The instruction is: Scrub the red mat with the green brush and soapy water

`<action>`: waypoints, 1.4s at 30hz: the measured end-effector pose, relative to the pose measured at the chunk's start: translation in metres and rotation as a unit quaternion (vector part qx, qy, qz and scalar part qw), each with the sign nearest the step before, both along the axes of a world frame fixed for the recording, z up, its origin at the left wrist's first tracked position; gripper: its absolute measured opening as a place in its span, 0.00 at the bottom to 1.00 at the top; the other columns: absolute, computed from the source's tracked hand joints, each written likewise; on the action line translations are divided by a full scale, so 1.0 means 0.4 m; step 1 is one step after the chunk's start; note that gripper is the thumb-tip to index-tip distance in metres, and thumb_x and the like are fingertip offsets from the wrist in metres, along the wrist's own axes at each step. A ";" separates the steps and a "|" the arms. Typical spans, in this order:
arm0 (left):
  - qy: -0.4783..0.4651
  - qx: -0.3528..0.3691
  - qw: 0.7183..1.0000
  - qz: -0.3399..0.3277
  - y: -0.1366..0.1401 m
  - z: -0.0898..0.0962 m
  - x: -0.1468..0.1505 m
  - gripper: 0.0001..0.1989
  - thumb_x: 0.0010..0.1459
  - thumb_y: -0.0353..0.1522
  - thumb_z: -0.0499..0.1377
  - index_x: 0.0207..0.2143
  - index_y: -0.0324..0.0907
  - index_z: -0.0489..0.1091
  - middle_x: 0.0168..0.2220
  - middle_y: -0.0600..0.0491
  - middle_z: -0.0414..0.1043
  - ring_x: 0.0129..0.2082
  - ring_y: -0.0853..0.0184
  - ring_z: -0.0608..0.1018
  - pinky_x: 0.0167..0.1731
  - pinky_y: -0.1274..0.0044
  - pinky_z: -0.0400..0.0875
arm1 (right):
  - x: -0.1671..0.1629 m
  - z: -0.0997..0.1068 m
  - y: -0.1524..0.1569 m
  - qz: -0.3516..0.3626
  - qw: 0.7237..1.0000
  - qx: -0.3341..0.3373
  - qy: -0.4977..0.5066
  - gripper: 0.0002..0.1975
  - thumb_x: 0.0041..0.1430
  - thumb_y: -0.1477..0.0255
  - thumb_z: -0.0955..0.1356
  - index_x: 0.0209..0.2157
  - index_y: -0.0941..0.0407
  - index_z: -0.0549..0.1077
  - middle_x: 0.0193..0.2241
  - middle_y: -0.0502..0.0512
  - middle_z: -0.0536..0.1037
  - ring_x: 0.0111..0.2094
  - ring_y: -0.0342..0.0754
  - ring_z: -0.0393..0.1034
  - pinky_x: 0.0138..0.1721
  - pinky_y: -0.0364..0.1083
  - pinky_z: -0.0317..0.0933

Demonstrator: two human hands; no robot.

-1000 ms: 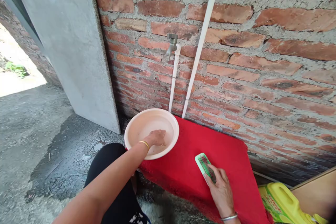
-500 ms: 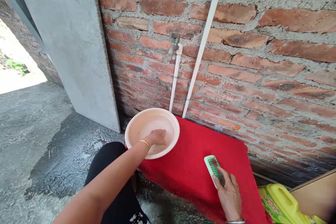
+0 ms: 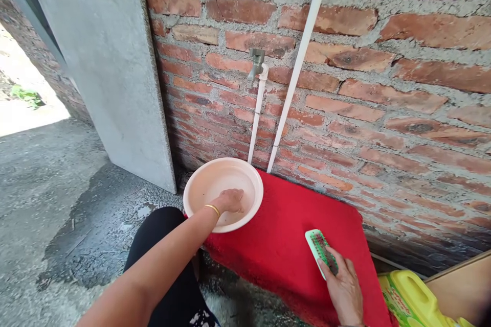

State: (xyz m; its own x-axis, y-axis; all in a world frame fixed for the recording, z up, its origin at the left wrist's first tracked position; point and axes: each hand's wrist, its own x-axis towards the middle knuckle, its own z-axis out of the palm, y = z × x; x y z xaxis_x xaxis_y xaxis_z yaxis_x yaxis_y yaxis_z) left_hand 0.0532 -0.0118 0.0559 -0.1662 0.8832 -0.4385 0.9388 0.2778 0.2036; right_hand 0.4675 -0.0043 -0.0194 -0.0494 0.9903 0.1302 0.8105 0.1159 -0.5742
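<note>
My left hand point(image 3: 231, 200), with a gold bangle at the wrist, reaches down into a pale pink basin point(image 3: 192, 194). Its fingers point down inside and are mostly hidden, so I cannot tell whether they are spread or curled. The basin sits on the left end of a red cloth point(image 3: 276, 225). Over the right part of that cloth, my right hand point(image 3: 344, 286) grips a light green scrubbing brush point(image 3: 320, 248) near its close end. Green and dark bristles show on the brush's upper face.
A tap point(image 3: 256, 64) on a white pipe stands behind the basin against the brick wall point(image 3: 383, 97). A longer white pipe point(image 3: 301, 61) runs beside it. At left leans a grey slab point(image 3: 103, 66) by wet concrete floor point(image 3: 88, 230). A yellow jug point(image 3: 408, 291) is at lower right.
My right hand and the brush have shifted a little to the right and toward me over the red cloth. The left hand stays in the basin.
</note>
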 end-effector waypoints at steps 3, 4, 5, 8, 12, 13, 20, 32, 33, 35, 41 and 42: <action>0.001 -0.001 1.000 -0.004 0.000 0.001 0.000 0.27 0.49 0.41 0.64 0.51 0.43 0.69 0.54 0.42 0.74 0.55 0.50 0.75 0.51 0.65 0.70 | -0.037 -0.002 -0.023 0.051 0.998 0.006 0.029 0.28 0.54 0.46 0.63 0.49 0.48 0.75 0.40 0.55 0.74 0.43 0.56 0.71 0.48 0.55 0.66; 0.001 0.000 1.000 -0.007 0.000 0.002 0.001 0.27 0.49 0.41 0.64 0.51 0.42 0.69 0.54 0.42 0.73 0.55 0.50 0.75 0.51 0.64 0.70 | -0.062 -0.001 -0.034 0.085 0.996 0.010 0.039 0.26 0.55 0.48 0.63 0.49 0.48 0.75 0.40 0.55 0.75 0.44 0.55 0.71 0.49 0.54 0.66; 0.001 0.000 1.000 -0.009 -0.001 0.003 0.001 0.27 0.49 0.41 0.64 0.51 0.42 0.69 0.55 0.41 0.73 0.55 0.49 0.75 0.51 0.64 0.70 | -0.090 0.000 -0.045 0.120 0.992 0.013 0.046 0.24 0.57 0.50 0.64 0.48 0.47 0.75 0.41 0.54 0.75 0.44 0.54 0.71 0.49 0.53 0.66; 0.000 0.001 1.000 -0.006 -0.002 0.005 0.001 0.27 0.49 0.40 0.64 0.51 0.42 0.70 0.54 0.41 0.74 0.54 0.49 0.76 0.50 0.64 0.70 | -0.178 0.009 -0.064 0.191 0.981 0.026 0.035 0.18 0.60 0.57 0.64 0.48 0.45 0.76 0.40 0.52 0.75 0.43 0.51 0.71 0.48 0.51 0.66; 0.009 0.003 1.000 -0.010 -0.004 0.009 0.003 0.27 0.49 0.40 0.64 0.51 0.42 0.69 0.54 0.41 0.74 0.54 0.50 0.76 0.51 0.64 0.70 | -0.253 0.027 -0.033 0.212 0.975 0.065 -0.027 0.17 0.61 0.63 0.63 0.49 0.45 0.75 0.40 0.52 0.74 0.42 0.51 0.71 0.46 0.50 0.65; 0.010 0.003 1.000 -0.012 -0.004 0.011 0.003 0.27 0.49 0.40 0.64 0.51 0.41 0.69 0.54 0.41 0.74 0.54 0.50 0.75 0.51 0.65 0.70 | -0.259 0.031 -0.015 0.208 0.974 0.073 -0.047 0.17 0.62 0.64 0.63 0.50 0.46 0.75 0.40 0.53 0.74 0.42 0.51 0.70 0.46 0.50 0.64; -0.005 -0.005 1.000 -0.005 -0.004 0.020 0.007 0.26 0.49 0.40 0.64 0.51 0.42 0.69 0.54 0.41 0.73 0.55 0.50 0.75 0.51 0.64 0.70 | -0.138 0.026 0.118 0.050 0.983 0.082 -0.154 0.22 0.63 0.60 0.61 0.53 0.54 0.74 0.39 0.60 0.73 0.37 0.54 0.69 0.43 0.52 0.63; -0.014 0.005 1.000 0.002 -0.003 0.009 0.002 0.26 0.48 0.39 0.65 0.50 0.44 0.70 0.54 0.43 0.74 0.54 0.50 0.75 0.51 0.64 0.69 | -0.123 -0.015 -0.001 0.104 0.992 0.077 0.000 0.24 0.62 0.51 0.60 0.50 0.49 0.74 0.40 0.56 0.74 0.42 0.55 0.70 0.48 0.54 0.64; -0.013 0.007 1.000 0.004 -0.003 0.007 0.002 0.26 0.47 0.39 0.65 0.50 0.44 0.70 0.54 0.43 0.74 0.55 0.51 0.75 0.52 0.64 0.69 | -0.143 -0.012 -0.007 0.127 0.989 0.070 0.010 0.23 0.62 0.52 0.61 0.50 0.48 0.74 0.40 0.55 0.74 0.42 0.54 0.70 0.48 0.53 0.65; -0.010 0.010 1.000 0.006 -0.001 0.000 0.000 0.26 0.47 0.39 0.65 0.50 0.43 0.71 0.53 0.43 0.74 0.55 0.51 0.75 0.52 0.65 0.69 | -0.180 -0.005 -0.010 0.158 0.985 0.064 0.012 0.20 0.62 0.56 0.62 0.50 0.47 0.75 0.40 0.54 0.74 0.42 0.53 0.71 0.48 0.52 0.65; -0.003 0.013 1.000 -0.007 0.003 -0.015 -0.007 0.25 0.47 0.41 0.64 0.48 0.43 0.71 0.52 0.43 0.75 0.53 0.51 0.76 0.50 0.65 0.70 | -0.219 0.008 0.041 0.156 0.983 0.084 -0.045 0.20 0.63 0.59 0.62 0.52 0.48 0.73 0.40 0.55 0.74 0.42 0.52 0.71 0.47 0.51 0.64; 0.000 0.011 1.000 -0.009 0.003 -0.014 -0.006 0.25 0.47 0.41 0.64 0.48 0.43 0.70 0.52 0.43 0.75 0.53 0.51 0.76 0.50 0.65 0.70 | -0.214 0.008 0.054 0.149 0.983 0.088 -0.058 0.20 0.63 0.59 0.62 0.53 0.49 0.73 0.40 0.55 0.74 0.41 0.52 0.71 0.46 0.51 0.64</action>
